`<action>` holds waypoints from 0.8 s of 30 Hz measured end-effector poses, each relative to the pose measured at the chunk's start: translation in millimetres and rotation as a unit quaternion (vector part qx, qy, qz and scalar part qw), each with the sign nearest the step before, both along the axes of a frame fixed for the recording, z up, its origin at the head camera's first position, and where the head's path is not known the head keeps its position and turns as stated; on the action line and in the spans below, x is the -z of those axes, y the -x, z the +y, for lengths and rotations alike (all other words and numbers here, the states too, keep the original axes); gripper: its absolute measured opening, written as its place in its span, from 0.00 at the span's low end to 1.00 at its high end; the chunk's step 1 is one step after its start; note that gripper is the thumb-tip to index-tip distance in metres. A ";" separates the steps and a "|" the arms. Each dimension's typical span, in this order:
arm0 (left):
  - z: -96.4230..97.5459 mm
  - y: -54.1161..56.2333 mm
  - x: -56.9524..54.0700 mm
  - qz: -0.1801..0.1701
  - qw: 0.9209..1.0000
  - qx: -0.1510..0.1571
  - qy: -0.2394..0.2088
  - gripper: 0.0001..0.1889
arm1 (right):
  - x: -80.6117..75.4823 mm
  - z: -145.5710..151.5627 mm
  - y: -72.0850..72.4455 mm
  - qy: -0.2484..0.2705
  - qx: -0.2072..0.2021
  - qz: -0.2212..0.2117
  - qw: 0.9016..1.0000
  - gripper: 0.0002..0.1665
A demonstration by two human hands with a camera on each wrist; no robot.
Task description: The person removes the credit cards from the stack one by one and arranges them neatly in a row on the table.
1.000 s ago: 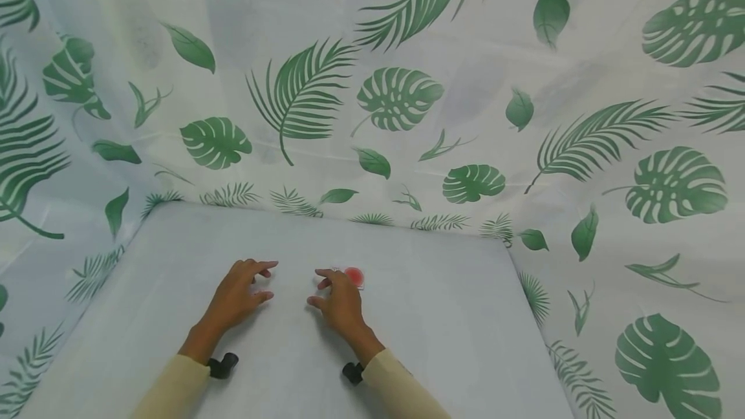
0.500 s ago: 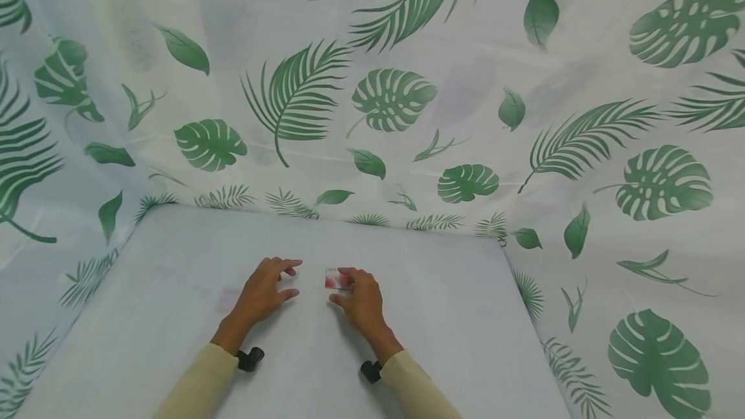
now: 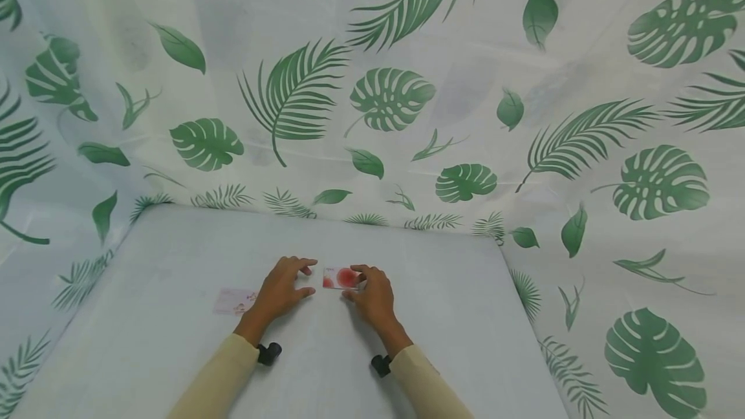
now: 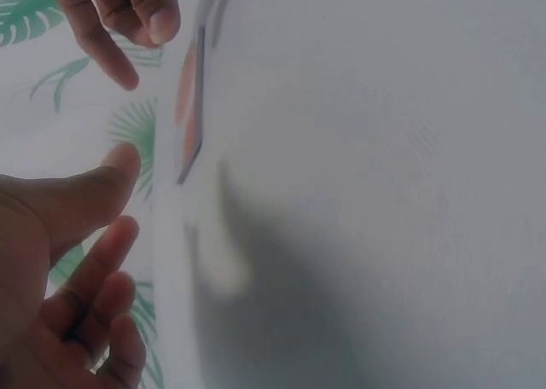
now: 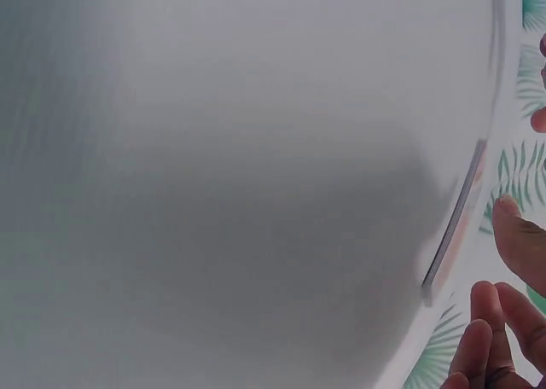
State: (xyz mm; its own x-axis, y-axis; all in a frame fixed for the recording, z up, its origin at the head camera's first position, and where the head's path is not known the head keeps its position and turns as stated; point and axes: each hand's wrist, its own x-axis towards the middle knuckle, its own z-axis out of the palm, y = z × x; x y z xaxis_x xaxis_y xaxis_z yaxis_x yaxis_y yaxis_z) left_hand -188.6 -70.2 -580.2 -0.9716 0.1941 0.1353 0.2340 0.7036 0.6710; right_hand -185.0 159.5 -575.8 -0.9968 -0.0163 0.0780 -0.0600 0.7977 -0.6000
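Observation:
A small flat card-like piece (image 3: 337,278), white with red round prints, lies on the white table between the two hands. Its dark thin edge shows in both wrist views. My right hand (image 3: 375,295) hovers at its right end with bent, parted fingers and covers part of that end in the head view. On the other side my left hand (image 3: 282,288) is held a little apart from it, thumb and fingers spread. A pale pink card (image 3: 229,300) with reddish marks lies left of my left wrist, partly hidden by that hand.
The white tabletop (image 3: 465,341) ends at a back edge against a hanging white sheet (image 3: 326,11) printed with green leaves, which also closes off both sides. A small black device (image 3: 269,354) is strapped at each wrist.
Both hands have moved to the right in the head view. The red-printed piece, mostly hidden by the right hand before, now shows more fully. The pale pink card has come out from behind the left arm.

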 end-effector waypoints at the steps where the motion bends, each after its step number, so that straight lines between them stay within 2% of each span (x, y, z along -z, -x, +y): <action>1: 1.8 1.1 1.3 0.000 1.000 -0.001 0.001 0.34 | 1.3 1.6 1.5 0.000 0.001 -0.001 1.000 0.34; 7: 10.9 7.5 8.1 0.006 1.000 0.000 0.006 0.33 | 5.7 9.2 9.2 0.000 0.003 -0.014 1.000 0.33; 24: 29.8 24.9 17.7 -0.022 0.999 0.002 0.023 0.30 | 6.6 19.0 22.8 -0.009 -0.025 -0.045 0.999 0.34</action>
State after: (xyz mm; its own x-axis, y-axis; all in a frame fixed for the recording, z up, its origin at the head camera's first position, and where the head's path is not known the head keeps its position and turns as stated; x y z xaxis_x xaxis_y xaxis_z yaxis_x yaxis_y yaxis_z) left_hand -213.5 -40.4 -597.9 -0.9756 0.2035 0.0828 0.2079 0.7331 0.6476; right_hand -207.8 178.5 -582.4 -0.9977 -0.0670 -0.0126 -0.0467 0.8063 -0.5896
